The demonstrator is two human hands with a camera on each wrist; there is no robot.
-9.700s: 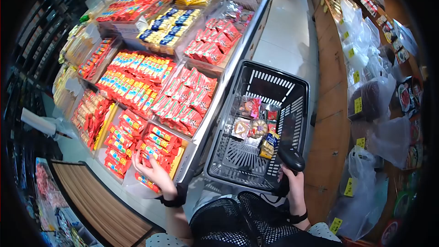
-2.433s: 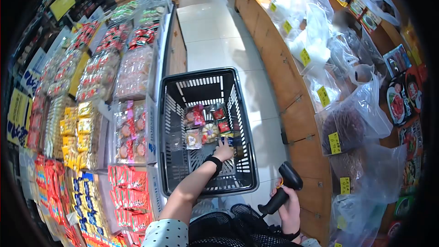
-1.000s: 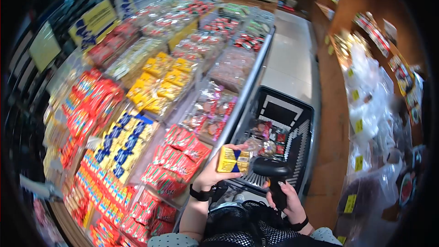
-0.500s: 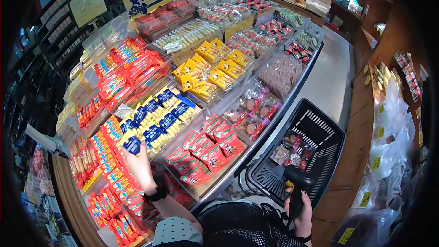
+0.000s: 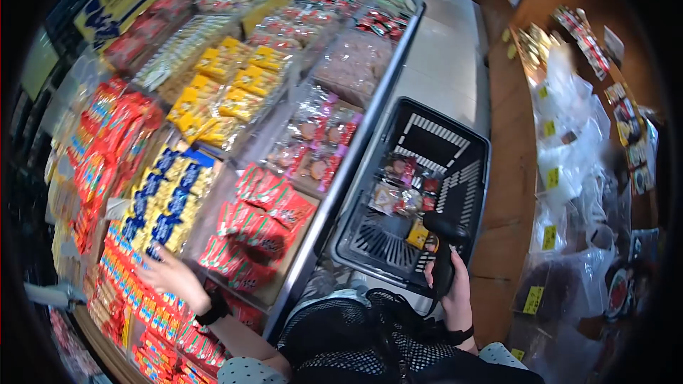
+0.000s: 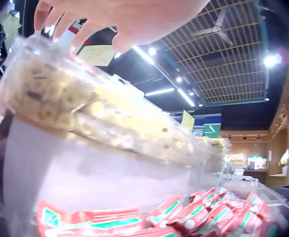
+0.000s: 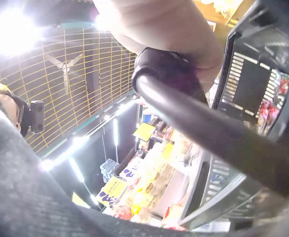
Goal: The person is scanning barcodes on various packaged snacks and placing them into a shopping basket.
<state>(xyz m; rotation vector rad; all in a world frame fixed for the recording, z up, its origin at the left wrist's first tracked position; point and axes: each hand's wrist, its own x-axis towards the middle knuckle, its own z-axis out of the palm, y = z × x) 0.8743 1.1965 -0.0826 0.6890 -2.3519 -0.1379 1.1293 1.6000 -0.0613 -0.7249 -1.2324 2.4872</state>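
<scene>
In the head view my left hand [image 5: 171, 279] reaches over a tray of blue-and-yellow snack packs [image 5: 167, 195], fingertips at its near edge with nothing held. The left wrist view shows its fingers [image 6: 78, 33] spread above the rim of a clear-sided bin [image 6: 92, 106] of yellow snacks. My right hand [image 5: 455, 286] grips the black handle [image 5: 445, 270] of a black shopping basket [image 5: 478, 171]. Inside the basket lie several wrapped snacks [image 5: 405, 199] and a yellow pack [image 5: 417, 235], partly hidden by the handle.
Red-and-green packs [image 5: 260, 220] fill the neighbouring tray, with yellow packs [image 5: 228, 89] farther back. The display's metal edge [image 5: 313, 238] runs beside the basket. On the right stands a wooden cabinet [image 5: 498, 171] bearing plastic-covered goods [image 5: 569, 163]. Tiled floor [image 5: 445, 57] stretches ahead.
My left hand took a yellow-and-blue pack from the basket and carried it to the tray of like packs; it now holds nothing. My right hand keeps gripping the handle.
</scene>
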